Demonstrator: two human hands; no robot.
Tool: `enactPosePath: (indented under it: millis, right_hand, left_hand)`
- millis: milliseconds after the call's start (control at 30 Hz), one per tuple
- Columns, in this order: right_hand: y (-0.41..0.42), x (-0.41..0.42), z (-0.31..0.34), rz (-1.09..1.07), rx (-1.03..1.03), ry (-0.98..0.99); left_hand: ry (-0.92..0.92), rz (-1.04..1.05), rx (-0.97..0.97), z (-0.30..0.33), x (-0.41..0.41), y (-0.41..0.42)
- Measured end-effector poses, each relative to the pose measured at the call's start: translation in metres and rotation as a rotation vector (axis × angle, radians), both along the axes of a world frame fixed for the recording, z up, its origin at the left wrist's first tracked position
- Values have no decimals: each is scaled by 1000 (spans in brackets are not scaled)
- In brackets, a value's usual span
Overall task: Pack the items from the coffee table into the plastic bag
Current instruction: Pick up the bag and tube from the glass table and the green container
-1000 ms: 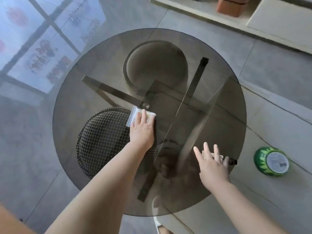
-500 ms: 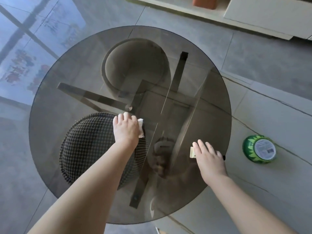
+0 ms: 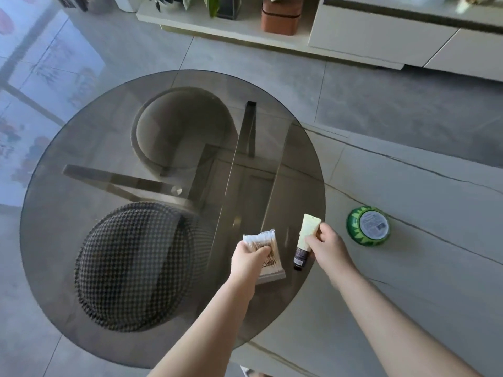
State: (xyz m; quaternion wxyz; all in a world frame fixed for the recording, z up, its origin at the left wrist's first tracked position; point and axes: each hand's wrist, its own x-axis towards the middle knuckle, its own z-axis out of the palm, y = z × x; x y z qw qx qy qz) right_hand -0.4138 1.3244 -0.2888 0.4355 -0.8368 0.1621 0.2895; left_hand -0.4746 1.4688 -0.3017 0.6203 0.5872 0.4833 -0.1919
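Over the near right part of the round smoked-glass coffee table (image 3: 81, 164), seen from the head camera, both hands are lifted with something in each. The left hand (image 3: 249, 261) has its fingers curled round a clear packet of cotton swabs (image 3: 268, 250), gripping it near its upper end, so the packet's white tips stick out above the knuckles and its printed lower end hangs below the hand. The right hand (image 3: 325, 244) pinches a pale cream tube (image 3: 306, 236) near the middle, with the flat crimped end pointing up and away and the dark cap (image 3: 300, 259) pointing down toward the glass. Packet and tube are just beside each other without touching. Whether either one rests on the glass cannot be told. Through the tabletop show a houndstooth-patterned stool (image 3: 130, 265) on the near left, a plain round stool (image 3: 181, 129) farther off, and the metal bars of the table frame (image 3: 114, 176). To the right, on a pale marbled surface (image 3: 422, 281), sits a green round container (image 3: 368, 225) with a white label, well apart from the hands. No plastic bag appears anywhere in this view.
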Motion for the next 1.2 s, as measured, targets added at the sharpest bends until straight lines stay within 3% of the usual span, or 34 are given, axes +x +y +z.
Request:
enactPosePath:
  millis: [67, 200, 400, 500, 567, 700, 800, 1033, 1200]
  right_hand:
    - [-11, 4, 16, -9, 75, -22]
    - [-36, 7, 33, 4, 318, 28]
    - [-80, 13, 34, -81, 395, -2]
    - [-103, 15, 27, -53, 421, 40]
    - [-121, 18, 17, 19, 324, 7]
    - [-162, 36, -15, 385, -216, -278]
    - [-181, 55, -36, 678, -428, -197]
    - [-173, 71, -80, 922, -638, -94]
    - [-165, 81, -103, 911, -679, -127]
  left_hand:
    - [-34, -30, 25, 9, 7, -14]
    - [-109, -112, -101, 27, 19, -49]
    - [-291, -219, -235, 41, 33, -97]
    - [-282, -182, -208, 30, 33, -123]
    - [-239, -122, -141, 21, 32, -143]
    - [-129, 71, -55, 7, 24, -176]
    - [-104, 139, -60, -1, 10, -189]
    - [-56, 269, -86, -26, -29, -196]
    - [-48, 308, -73, -37, -50, -195]
